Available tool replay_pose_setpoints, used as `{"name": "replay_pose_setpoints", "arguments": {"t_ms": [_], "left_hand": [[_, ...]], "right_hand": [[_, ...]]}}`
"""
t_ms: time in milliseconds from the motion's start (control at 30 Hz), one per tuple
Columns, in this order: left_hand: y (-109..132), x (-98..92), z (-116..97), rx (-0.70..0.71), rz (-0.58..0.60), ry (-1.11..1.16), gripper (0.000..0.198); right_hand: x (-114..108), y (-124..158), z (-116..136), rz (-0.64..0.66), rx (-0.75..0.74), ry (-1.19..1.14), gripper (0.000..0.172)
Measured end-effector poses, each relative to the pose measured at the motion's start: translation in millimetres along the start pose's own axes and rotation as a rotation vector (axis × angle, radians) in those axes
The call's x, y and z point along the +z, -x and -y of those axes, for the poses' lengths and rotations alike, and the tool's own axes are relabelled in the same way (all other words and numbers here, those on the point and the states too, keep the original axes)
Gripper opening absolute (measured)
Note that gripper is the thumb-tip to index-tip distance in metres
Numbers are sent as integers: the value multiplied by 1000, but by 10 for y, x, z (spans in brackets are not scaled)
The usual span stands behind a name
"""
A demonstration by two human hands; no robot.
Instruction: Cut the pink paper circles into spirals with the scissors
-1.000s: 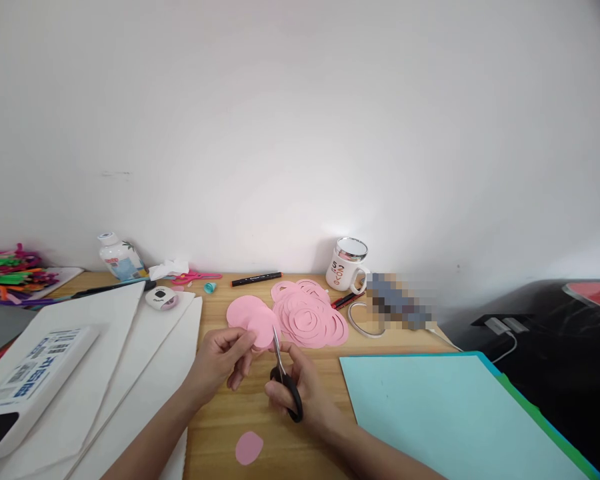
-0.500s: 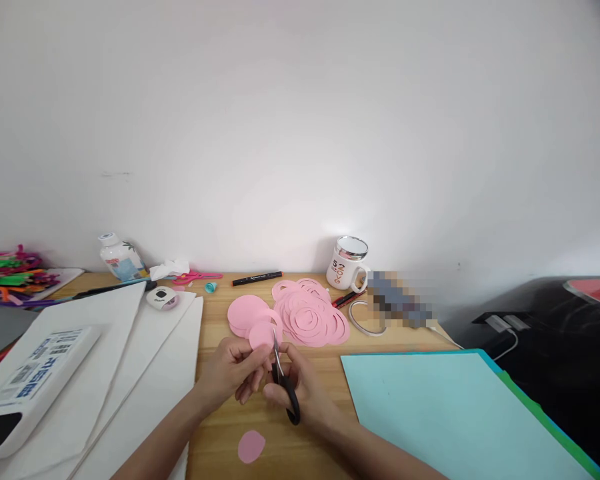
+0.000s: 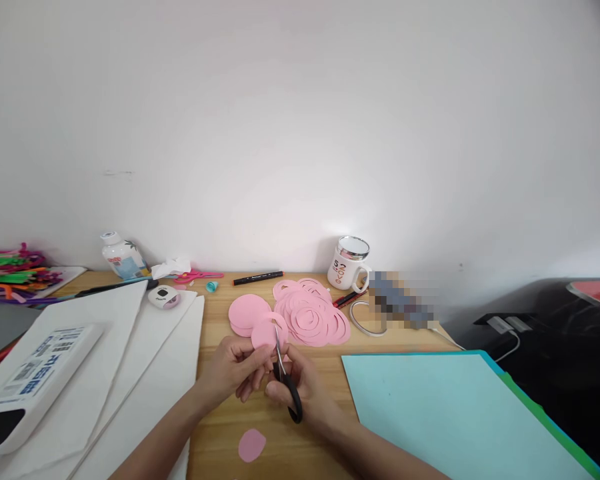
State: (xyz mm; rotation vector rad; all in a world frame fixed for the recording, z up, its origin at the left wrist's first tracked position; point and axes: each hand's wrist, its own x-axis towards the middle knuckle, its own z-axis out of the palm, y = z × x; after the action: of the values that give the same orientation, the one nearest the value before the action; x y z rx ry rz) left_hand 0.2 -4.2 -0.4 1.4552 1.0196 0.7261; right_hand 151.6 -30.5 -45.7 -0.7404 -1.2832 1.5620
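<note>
Between its thumb and fingers, my left hand (image 3: 243, 370) pinches a pink paper circle (image 3: 264, 335). My right hand (image 3: 305, 387) grips black-handled scissors (image 3: 290, 387), whose blades point away from me and cross the circle's right side. A partly cut rim shows around that circle. Just beyond my hands lie a small stack of pink paper discs (image 3: 247, 310) and a heap of pink paper rings and spirals (image 3: 310, 317). One loose pink paper piece (image 3: 252, 445) rests on the wooden table nearer to me.
White sheets (image 3: 165, 347) and a white box (image 3: 35, 383) cover the left side. Light blue sheets (image 3: 430, 400) lie at right. Along the wall stand a white mug (image 3: 347, 267), a black marker (image 3: 257, 278), pink scissors (image 3: 200, 275), a white bottle (image 3: 124, 257) and colourful pipe cleaners (image 3: 17, 273).
The scissors' blades have moved slightly along the circle's right edge, and more of the cut strip shows beside them. Both hands stay nearly in place.
</note>
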Motion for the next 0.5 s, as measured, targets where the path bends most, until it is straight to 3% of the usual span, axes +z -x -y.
{"name": "replay_pose_setpoints", "arguments": {"t_ms": [500], "left_hand": [[12, -42, -95, 25, -16, 27, 42]], "right_hand": [[1, 28, 18, -6, 23, 74, 36]]}}
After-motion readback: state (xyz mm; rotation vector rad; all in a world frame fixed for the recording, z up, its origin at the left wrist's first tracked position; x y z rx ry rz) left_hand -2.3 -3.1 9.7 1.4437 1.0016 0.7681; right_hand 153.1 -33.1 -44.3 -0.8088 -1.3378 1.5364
